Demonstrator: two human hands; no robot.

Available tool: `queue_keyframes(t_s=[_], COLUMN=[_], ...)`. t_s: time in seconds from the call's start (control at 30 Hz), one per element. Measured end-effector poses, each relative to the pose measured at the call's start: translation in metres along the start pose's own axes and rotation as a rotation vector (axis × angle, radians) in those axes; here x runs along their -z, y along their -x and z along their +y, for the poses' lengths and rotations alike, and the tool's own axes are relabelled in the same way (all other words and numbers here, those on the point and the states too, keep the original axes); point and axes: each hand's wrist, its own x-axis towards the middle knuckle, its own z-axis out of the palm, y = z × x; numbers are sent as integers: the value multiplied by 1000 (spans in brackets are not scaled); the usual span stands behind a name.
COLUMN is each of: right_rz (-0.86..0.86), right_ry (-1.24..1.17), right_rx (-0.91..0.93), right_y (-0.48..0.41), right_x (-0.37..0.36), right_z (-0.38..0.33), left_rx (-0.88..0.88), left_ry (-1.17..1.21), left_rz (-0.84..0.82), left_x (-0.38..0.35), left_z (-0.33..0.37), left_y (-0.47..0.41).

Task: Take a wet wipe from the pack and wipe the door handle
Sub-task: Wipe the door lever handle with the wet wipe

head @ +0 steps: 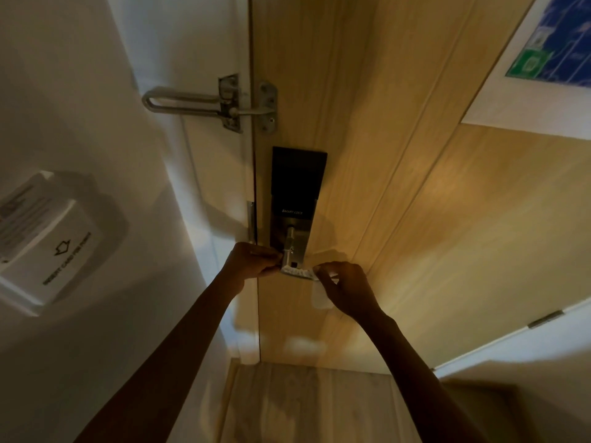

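Now my left hand (256,260) and right hand (343,287) pinch opposite ends of the white wet wipe (299,272) draped over the silver metal door handle (295,266); best kept taut, dragged along its full length

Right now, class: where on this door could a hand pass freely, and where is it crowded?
Free: bare wood between the smart lock and the poster. Crowded: the handle, with left hand and right hand at either end.

The door (399,193) is pale wood grain with a smooth satin finish. Its lever handle (295,271) and swing-bar guard (179,100) are brushed metal; the smart lock (295,187) looks like glossy black plastic, perhaps glass.
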Motion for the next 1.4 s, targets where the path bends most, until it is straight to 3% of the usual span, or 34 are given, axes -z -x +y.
queue_keyframes(t_s=[0.2, 0.37, 0.53, 0.7, 0.83, 1.07, 1.23, 1.4], right_rz=[-54, -92, -84, -78, -74, -88, -70, -100], right_ry=[1, -27, -39, -46, -70, -66, 2, 48], right_rx=[-57, -11, -106, -33, -131, -52, -101, 28], right_y=[1, -9, -1, -8, 0, -5, 4, -3], right_x=[27, 2, 25, 0, 22, 1, 33, 6], right_z=[18, -2, 21, -1, 20, 2, 25, -4], left_rx=[25, 48, 71, 99, 106, 98, 82, 79], left_ry=[33, 6, -17, 11, 6, 100, 170, 203], left_rz=[-9, -1, -20, -18, -31, -35, -27, -34], left_x=[1, 0, 2, 2, 2, 3, 2, 1], left_z=[0, 2, 3, 5, 5, 3, -4, -1], left_y=[0, -1, -4, -5, -5, -6, -5, -5])
